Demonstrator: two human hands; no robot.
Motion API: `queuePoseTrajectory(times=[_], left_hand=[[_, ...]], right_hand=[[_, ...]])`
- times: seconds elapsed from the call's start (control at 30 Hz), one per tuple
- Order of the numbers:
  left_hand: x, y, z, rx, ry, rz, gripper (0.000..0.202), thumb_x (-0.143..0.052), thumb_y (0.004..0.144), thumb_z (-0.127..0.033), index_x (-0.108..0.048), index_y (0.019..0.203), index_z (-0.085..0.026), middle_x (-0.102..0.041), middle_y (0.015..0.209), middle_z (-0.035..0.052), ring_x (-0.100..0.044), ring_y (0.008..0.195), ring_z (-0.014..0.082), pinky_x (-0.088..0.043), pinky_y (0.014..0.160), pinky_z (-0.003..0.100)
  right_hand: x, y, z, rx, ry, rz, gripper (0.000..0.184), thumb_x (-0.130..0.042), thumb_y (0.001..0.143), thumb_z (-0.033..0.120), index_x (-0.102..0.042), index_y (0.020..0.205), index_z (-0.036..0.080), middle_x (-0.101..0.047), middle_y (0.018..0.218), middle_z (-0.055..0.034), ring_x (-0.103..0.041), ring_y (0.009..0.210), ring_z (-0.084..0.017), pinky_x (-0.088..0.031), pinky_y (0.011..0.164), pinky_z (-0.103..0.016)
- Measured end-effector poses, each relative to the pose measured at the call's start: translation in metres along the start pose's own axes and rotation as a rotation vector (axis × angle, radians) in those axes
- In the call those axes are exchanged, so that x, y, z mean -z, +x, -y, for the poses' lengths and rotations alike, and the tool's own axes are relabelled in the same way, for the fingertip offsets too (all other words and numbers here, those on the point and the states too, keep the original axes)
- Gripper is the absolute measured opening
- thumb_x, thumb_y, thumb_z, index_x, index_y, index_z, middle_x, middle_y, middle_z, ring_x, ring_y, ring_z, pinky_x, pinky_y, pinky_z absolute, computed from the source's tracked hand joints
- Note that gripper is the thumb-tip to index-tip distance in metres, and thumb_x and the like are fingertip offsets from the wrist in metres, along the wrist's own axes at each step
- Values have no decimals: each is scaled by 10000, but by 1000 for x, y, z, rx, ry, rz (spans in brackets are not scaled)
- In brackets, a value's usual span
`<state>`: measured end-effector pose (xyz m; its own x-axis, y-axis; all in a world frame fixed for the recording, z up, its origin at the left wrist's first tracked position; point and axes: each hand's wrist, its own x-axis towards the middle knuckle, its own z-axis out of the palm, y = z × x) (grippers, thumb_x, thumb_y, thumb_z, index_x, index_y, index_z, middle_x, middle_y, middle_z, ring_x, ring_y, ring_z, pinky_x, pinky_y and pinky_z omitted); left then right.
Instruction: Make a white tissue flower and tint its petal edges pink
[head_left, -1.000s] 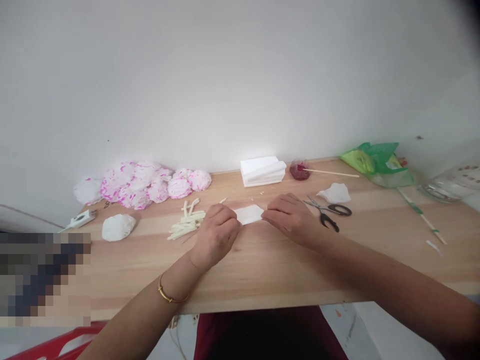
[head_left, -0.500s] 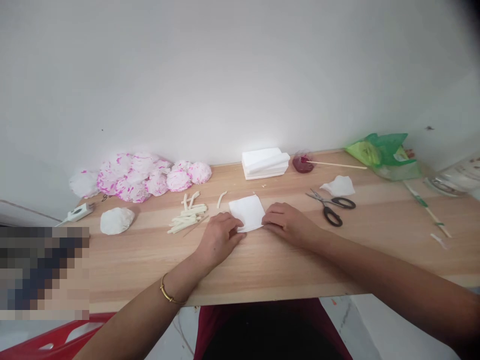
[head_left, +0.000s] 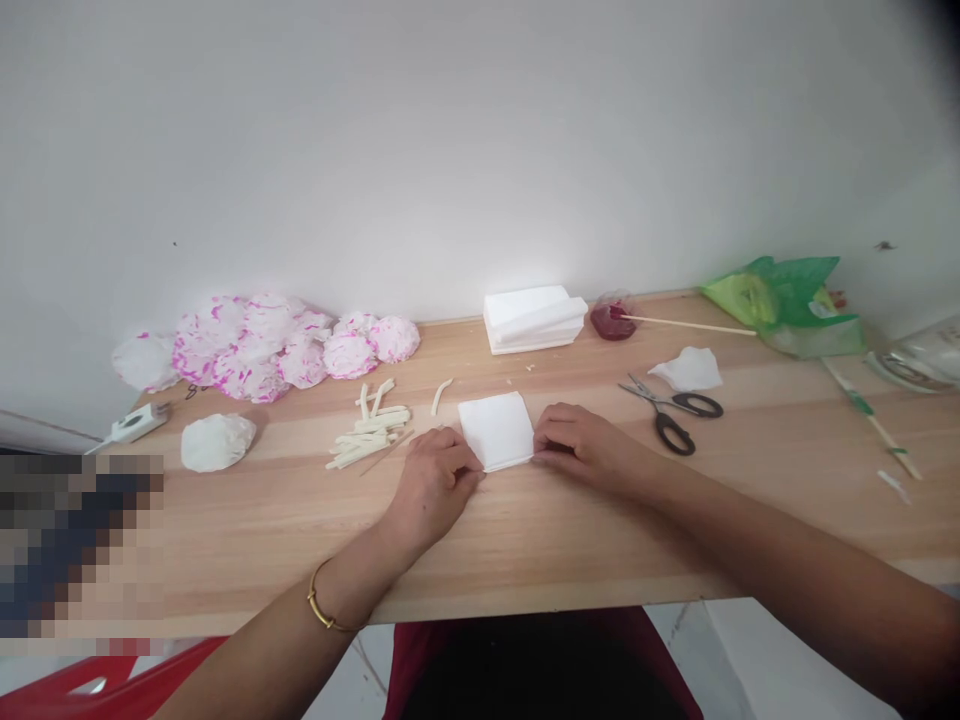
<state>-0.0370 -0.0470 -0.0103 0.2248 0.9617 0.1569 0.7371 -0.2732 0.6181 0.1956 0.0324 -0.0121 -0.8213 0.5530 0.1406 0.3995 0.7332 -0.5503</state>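
Observation:
A square of folded white tissue lies flat on the wooden table between my hands. The fingers of my left hand are closed on its near left corner. My right hand pinches the near right corner, its fingers bent and pressed together. Left of my left hand is a loose pile of pale cream strips, with one curved strip lying apart. Black-handled scissors rest half open to the right of my right hand, near a crumpled white tissue piece.
A stack of white tissues stands by the wall, beside a cup of dark red liquid with a stick in it. Pink-edged tissue balls fill the back left, behind a plain white ball. A green bag lies at back right.
My left thumb has slid off the tissue's face down to its near left corner. The near edge now looks straighter. The camera view has shifted slightly.

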Motion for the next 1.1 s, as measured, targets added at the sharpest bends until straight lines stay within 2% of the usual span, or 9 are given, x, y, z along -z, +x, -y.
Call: queuePoseTrajectory(times=[0.17, 0.47, 0.73, 1.1], left_hand=[[3, 0, -3, -2, 48, 43, 149, -539, 818, -148, -652, 726, -181, -609, 787, 39, -532, 807, 174, -397, 783, 335], [2, 4, -7, 94, 241, 60, 158, -524, 807, -187, -579, 659, -181, -578, 769, 33, -510, 793, 179, -364, 755, 335], [4, 10, -9, 120, 246, 78, 153, -566, 770, -206, -579, 619, -184, -595, 737, 21, -517, 783, 176, -349, 737, 325], [8, 17, -8, 120, 248, 131, 180, -588, 752, -202, -569, 574, -185, -595, 683, 21, -531, 744, 186, -359, 705, 335]], right_hand=[[2, 1, 2, -43, 21, 26, 210, -517, 901, 287, -624, 768, 164, -581, 818, -66, -512, 794, -185, -405, 733, -314], [3, 1, 4, -188, 18, 29, 160, -591, 841, 298, -644, 747, 181, -576, 877, -72, -493, 881, -215, -398, 807, -367], [1, 5, 8, -311, 9, 15, 159, -656, 771, 295, -631, 662, 182, -588, 866, -63, -487, 895, -223, -392, 810, -373], [2, 6, 7, -324, 43, 38, 173, -657, 766, 285, -601, 641, 179, -578, 878, -65, -481, 892, -225, -396, 800, -379]])
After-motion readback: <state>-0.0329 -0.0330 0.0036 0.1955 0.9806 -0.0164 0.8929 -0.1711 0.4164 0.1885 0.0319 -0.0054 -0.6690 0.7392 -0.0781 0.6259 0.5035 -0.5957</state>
